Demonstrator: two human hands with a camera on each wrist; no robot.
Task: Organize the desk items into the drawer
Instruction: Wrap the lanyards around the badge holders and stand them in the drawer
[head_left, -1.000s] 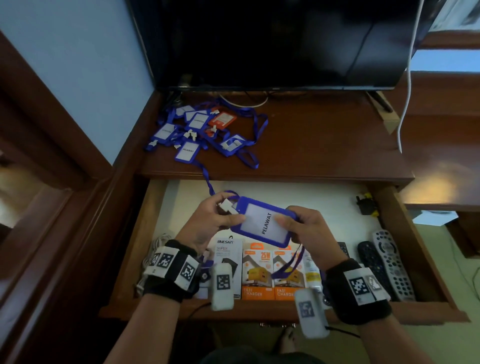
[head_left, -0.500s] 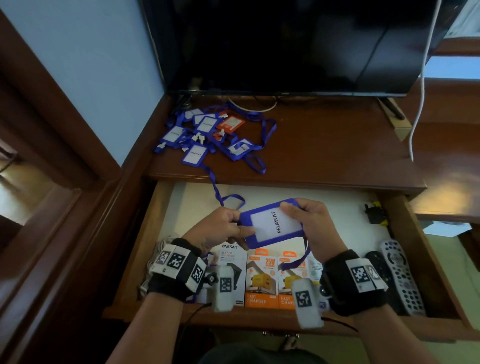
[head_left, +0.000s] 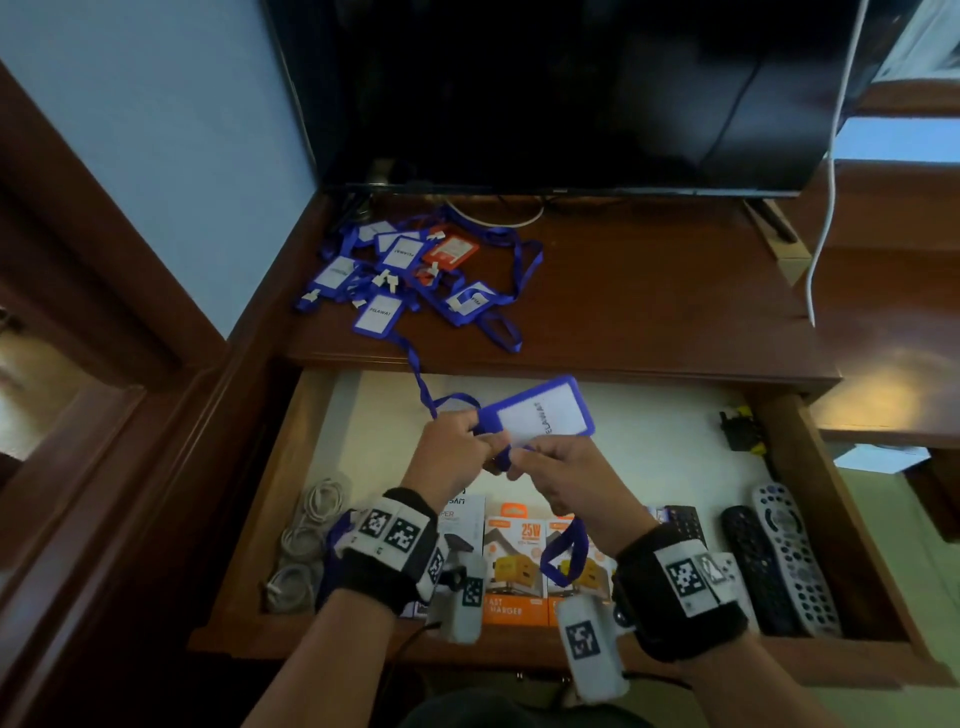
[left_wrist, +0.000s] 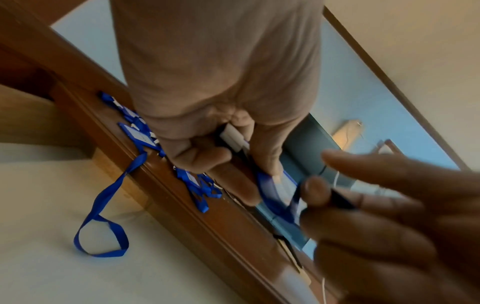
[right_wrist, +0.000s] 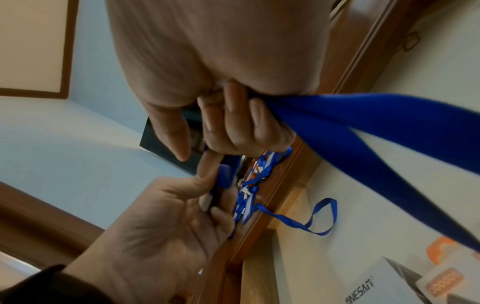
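Observation:
A blue badge holder (head_left: 540, 415) with a white "PELAWAT" card is held tilted above the open drawer (head_left: 519, 660). My left hand (head_left: 480, 441) grips its clip end; in the left wrist view the fingers (left_wrist: 215, 160) curl round the white clip (left_wrist: 233, 135). My right hand (head_left: 524, 462) sits close beside it and clutches the badge's blue lanyard strap (right_wrist: 376, 127), whose loop (head_left: 566, 553) hangs under the wrist. A pile of blue badges and one red badge (head_left: 410, 270) lies on the desk's back left. One lanyard (head_left: 421, 384) from the pile droops into the drawer.
Along the drawer's front lie coiled white cables (head_left: 306, 535), charger boxes (head_left: 514, 566) and remotes (head_left: 795, 561). A black plug (head_left: 737, 431) sits at the back right. A dark TV (head_left: 571, 93) stands behind the desk, and a white cable (head_left: 826, 208) hangs at right.
The badge has risen and tilted away. My right hand left the badge's right edge, came in beside the left hand and took hold of the strap.

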